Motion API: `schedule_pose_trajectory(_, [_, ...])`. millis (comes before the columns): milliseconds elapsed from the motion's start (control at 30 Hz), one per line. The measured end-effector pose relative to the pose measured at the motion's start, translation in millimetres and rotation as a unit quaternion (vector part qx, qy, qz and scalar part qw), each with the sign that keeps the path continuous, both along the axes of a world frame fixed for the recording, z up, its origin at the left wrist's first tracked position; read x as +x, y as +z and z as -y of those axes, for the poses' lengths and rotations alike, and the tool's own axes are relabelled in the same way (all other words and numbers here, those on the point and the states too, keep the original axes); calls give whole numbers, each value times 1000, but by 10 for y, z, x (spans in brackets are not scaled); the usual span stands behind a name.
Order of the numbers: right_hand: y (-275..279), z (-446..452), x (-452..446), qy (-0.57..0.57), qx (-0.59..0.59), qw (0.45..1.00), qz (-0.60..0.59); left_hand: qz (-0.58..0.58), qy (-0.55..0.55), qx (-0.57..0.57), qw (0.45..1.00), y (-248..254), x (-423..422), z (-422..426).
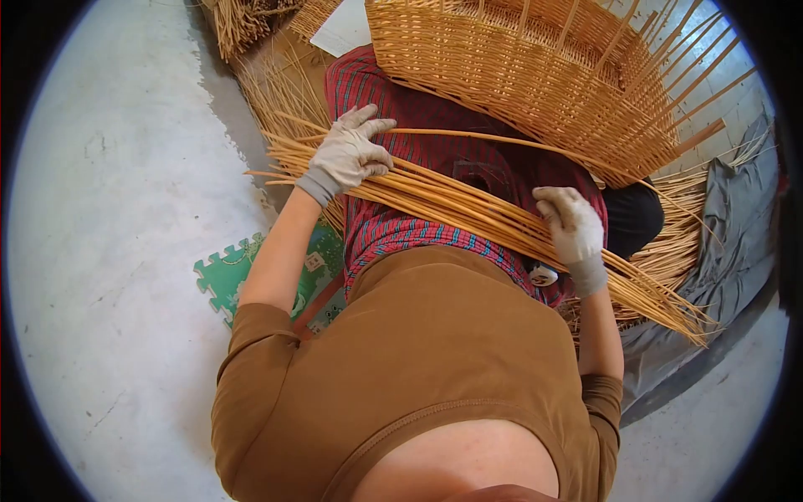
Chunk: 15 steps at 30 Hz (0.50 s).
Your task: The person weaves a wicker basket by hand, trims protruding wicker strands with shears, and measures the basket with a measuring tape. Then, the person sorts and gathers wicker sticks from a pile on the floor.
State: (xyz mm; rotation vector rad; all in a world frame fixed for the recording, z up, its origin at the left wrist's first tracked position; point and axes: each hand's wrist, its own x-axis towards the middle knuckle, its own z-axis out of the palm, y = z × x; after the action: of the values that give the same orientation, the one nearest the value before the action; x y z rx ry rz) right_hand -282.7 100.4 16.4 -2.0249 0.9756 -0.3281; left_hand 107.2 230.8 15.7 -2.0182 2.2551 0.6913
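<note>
A bundle of long tan wicker rods (468,199) lies slantwise across my lap. My left hand (347,152), in a pale work glove, is over the bundle's left part, with some fingers spread. At its fingertips is a single wicker rod (493,136), which runs above the bundle to the right, along the basket's near side. My right hand (573,222), also gloved, is over the right part of the bundle. Its fingers are loosely bent and I see nothing between them. Part of the bundle is hidden beneath each hand.
A partly woven wicker basket (485,63) with upright stakes stands just beyond my knees. More loose rods (682,209) lie at the right beside a grey cloth (736,209). A green foam mat (234,272) is at my left. Bundled wicker (238,25) lies at the top left.
</note>
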Motion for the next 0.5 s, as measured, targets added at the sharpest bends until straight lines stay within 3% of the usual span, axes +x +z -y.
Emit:
schedule_pose_trajectory(100, [-60,-62,39,94,-35,992,-72,36,-33,-16,999,-30,-141,7])
schedule_pose_trajectory(167, [-94,-128,32,75,1,995,-59,33,-34,2,999,-2,-225,9])
schedule_pose_trajectory(267, [184,-252,57,-5,-163,982,91,-215,119,24,969,133,-304,140])
schedule_pose_trajectory(300, [249,-291,-5,1,-207,970,130,-221,103,20,970,258,-381,271])
schedule_pose_trajectory(367, [297,-328,-117,55,-156,958,235,-311,97,-27,945,500,-584,615])
schedule_pose_trajectory(400, [293,-346,-129,44,-86,964,249,-349,60,-128,926,538,-774,804])
schedule_pose_trajectory(433, [311,-366,-115,29,-15,964,262,-366,31,-134,920,650,-1023,1006])
schedule_pose_trajectory(500, [505,-247,20,-145,109,907,379,-438,-64,-240,864,906,-1577,1372])
